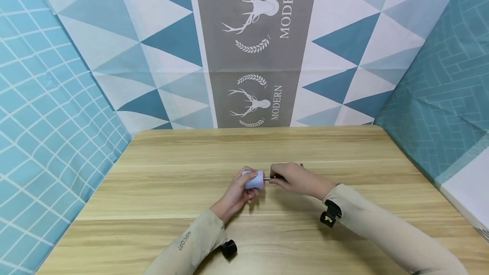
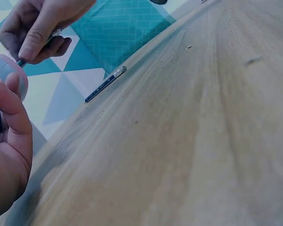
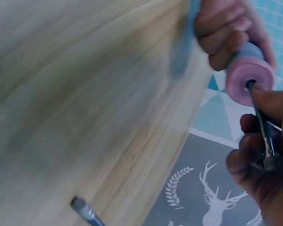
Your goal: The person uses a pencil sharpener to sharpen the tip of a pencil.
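Observation:
My left hand [image 1: 237,192] grips a light blue, cylinder-shaped pencil sharpener [image 1: 253,180], thumb along its side. Its pink end [image 3: 245,70] faces right and has a hole in the middle. With thumb and fingers, my right hand [image 1: 294,178] pinches a dark pencil [image 3: 262,123] whose front end sits in that hole; the tip is hidden inside. A metal band and a greyish eraser show at the pencil's back end. Beyond the right hand, a second dark blue pencil [image 2: 104,85] lies on the table, mostly hidden behind that hand in the head view.
The wood-grain table [image 1: 172,173] spreads beneath both hands. Patterned cloth [image 1: 256,54] hangs behind it, with blue tiled cloth [image 1: 46,96] at the left. A white object [image 1: 470,186] stands along the right edge. Each wrist wears a small black camera [image 1: 229,249].

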The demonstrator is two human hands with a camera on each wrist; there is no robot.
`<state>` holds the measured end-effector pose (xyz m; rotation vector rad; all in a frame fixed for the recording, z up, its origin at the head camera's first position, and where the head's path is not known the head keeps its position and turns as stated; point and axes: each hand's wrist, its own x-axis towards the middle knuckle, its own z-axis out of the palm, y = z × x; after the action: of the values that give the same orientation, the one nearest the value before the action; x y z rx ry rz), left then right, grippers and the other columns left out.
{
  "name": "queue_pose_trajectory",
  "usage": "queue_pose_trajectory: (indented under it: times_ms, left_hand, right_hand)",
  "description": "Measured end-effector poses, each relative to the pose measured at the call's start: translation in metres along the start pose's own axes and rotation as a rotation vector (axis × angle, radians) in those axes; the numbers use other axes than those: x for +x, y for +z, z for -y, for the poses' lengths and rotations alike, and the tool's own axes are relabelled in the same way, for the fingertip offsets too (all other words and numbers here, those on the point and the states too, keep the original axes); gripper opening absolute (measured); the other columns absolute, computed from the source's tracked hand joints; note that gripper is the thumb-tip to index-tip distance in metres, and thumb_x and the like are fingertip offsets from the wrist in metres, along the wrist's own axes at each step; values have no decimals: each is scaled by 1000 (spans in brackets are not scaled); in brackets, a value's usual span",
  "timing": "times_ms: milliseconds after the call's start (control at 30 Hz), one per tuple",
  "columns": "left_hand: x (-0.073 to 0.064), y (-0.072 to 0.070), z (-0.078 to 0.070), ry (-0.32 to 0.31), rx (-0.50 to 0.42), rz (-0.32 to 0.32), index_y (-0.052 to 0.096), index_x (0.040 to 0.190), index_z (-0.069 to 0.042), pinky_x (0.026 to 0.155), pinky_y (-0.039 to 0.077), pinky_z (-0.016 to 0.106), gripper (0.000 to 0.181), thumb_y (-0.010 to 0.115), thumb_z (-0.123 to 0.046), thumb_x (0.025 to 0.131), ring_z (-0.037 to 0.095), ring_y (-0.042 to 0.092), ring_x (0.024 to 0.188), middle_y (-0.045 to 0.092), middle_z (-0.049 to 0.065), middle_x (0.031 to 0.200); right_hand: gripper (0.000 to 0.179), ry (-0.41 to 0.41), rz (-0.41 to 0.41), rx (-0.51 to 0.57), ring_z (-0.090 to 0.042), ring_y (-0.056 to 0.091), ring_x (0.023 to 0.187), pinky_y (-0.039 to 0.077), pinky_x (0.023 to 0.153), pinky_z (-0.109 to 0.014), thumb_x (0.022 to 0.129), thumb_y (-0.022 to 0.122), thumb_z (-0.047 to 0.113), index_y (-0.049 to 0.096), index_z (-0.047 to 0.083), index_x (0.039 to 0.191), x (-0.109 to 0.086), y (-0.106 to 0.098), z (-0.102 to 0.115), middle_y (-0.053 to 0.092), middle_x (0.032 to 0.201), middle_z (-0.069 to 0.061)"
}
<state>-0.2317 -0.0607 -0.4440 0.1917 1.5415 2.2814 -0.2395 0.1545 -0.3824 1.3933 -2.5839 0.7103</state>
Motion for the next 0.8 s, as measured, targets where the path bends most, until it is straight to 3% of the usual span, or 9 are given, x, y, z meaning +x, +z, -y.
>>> queue_pose_trajectory:
  times_ms: [67,133,267,367,433,500,567,667,800]
  left_hand:
    - [1,0,0,1,-9,-4,55,94,-18,39,36,20,6,52,-23,97,8,49,45,58,4,66]
    - [1,0,0,4,-21,-9,54,93,-18,39,36,20,7,52,-23,97,7,48,45,58,3,66]
    - [1,0,0,6,-48,-2,53,92,-18,39,35,20,8,52,-23,97,7,49,45,58,3,67]
    - [0,-1,1,-7,-58,2,53,93,-17,39,34,20,8,51,-23,97,8,50,46,58,4,69]
    - [1,-1,2,-14,-52,-8,52,94,-16,39,34,19,8,51,-24,97,8,50,46,58,4,69]
    - [1,-1,2,-20,-50,-18,50,95,-15,39,34,19,9,52,-24,97,7,49,45,57,4,68]
    - [2,-1,2,-22,-45,-26,49,96,-14,39,34,19,11,52,-24,97,7,48,45,57,3,68]
    - [3,-1,3,-21,-47,-38,49,96,-14,39,34,19,11,53,-24,96,7,48,45,57,4,68]
    - [3,-1,5,-22,-33,-52,50,95,-14,38,34,19,11,55,-24,95,8,50,45,57,5,68]
  right_hand:
    - [16,-89,-50,-139,-3,49,63,45,54,-19,93,69,7,54,9,88,-1,3,-1,56,76,6]
    - [18,-129,-87,-264,-4,48,61,44,53,-18,95,66,10,51,11,86,-1,7,-3,53,73,6]
    - [28,-242,-191,-474,-6,40,51,36,44,-19,107,46,26,45,11,83,1,20,-11,45,62,7]
    - [39,-338,-301,-546,-6,31,46,28,39,-18,110,29,32,42,11,80,3,30,-17,38,56,7]
    - [40,-346,-340,-526,-4,26,45,24,38,-17,110,26,32,41,10,80,4,35,-18,35,54,8]
    - [36,-297,-334,-444,-1,23,46,21,38,-15,109,33,31,40,11,81,5,37,-16,32,52,10]
    - [31,-189,-273,-310,2,23,46,22,39,-14,107,45,27,41,11,80,6,36,-12,32,52,11]
    - [29,72,-125,10,1,30,48,28,43,-16,100,59,19,43,12,77,9,30,-4,37,55,11]
    - [33,480,63,547,-6,29,46,25,43,-21,99,59,17,42,13,71,14,21,-2,37,55,7]
